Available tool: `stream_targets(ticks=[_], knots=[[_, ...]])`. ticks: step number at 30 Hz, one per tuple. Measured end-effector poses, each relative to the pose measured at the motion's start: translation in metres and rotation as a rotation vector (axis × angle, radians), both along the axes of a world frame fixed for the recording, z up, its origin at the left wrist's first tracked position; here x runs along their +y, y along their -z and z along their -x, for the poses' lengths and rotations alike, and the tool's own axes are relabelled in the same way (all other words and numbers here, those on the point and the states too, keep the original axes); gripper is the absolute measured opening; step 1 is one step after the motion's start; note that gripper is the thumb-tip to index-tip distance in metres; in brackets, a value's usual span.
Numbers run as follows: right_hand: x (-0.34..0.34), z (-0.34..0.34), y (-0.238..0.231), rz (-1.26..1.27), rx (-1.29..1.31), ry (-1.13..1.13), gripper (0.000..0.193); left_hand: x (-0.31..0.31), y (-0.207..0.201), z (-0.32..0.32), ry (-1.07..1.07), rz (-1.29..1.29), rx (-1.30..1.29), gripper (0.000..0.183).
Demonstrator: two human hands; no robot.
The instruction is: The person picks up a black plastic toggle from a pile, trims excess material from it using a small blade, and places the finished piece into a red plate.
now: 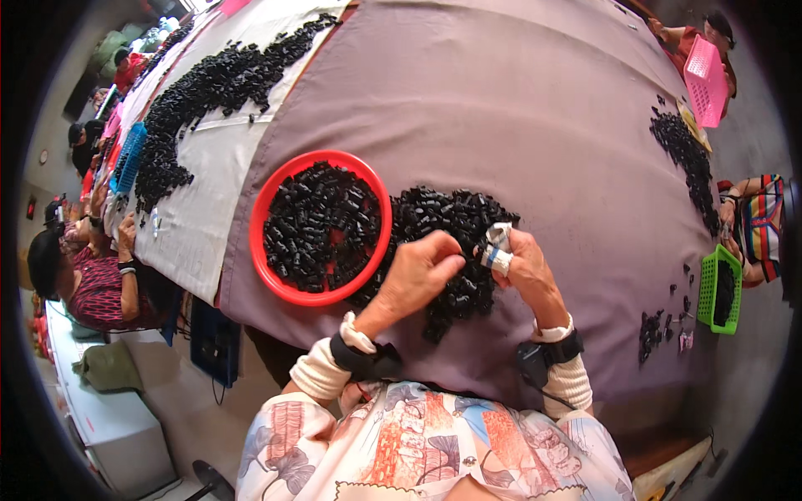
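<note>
My left hand (418, 272) is closed in a pinch over a pile of small black plastic parts (455, 209). Whatever lies between its fingertips, if anything, is too small to make out. Just to its right, my right hand (528, 269) is also closed, with white wrapping (499, 249) around its fingers. A dark bit shows at those fingertips, but I cannot tell if it is a part in the grip or one of the pile behind. Left of the pile stands a round red basin (260, 250) holding many similar black parts, its red bottom showing in places.
A mauve cloth (501, 100) covers the table. More black parts (209, 92) spread over a pale cloth at far left, beside a blue basket (129, 157). At right are another heap (685, 154), a green basket (720, 288) and a pink basket (706, 81). Co-workers sit on both sides.
</note>
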State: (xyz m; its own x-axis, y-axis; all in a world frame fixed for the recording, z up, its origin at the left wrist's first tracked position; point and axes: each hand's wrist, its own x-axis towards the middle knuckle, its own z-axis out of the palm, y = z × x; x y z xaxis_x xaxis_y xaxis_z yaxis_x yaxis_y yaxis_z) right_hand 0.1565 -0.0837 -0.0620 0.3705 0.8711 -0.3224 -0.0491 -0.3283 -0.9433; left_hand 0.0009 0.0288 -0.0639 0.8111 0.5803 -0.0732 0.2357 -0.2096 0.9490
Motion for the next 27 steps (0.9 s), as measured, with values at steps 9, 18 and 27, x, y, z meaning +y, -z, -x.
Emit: stream_targets(ticks=[9,18,27], knots=[[0.015,0.011,-0.023,-0.106,0.033,-0.041,0.014,0.018,-0.017,0.007,0.001,0.477,-0.225,0.016],[0.015,0.015,-0.022,-0.112,0.008,-0.017,0.012,0.017,-0.013,0.008,-0.035,0.661,-0.358,0.023],[0.016,0.032,-0.021,-0.221,0.029,0.029,0.017,0.007,-0.001,0.005,-0.126,1.058,-0.522,0.024]])
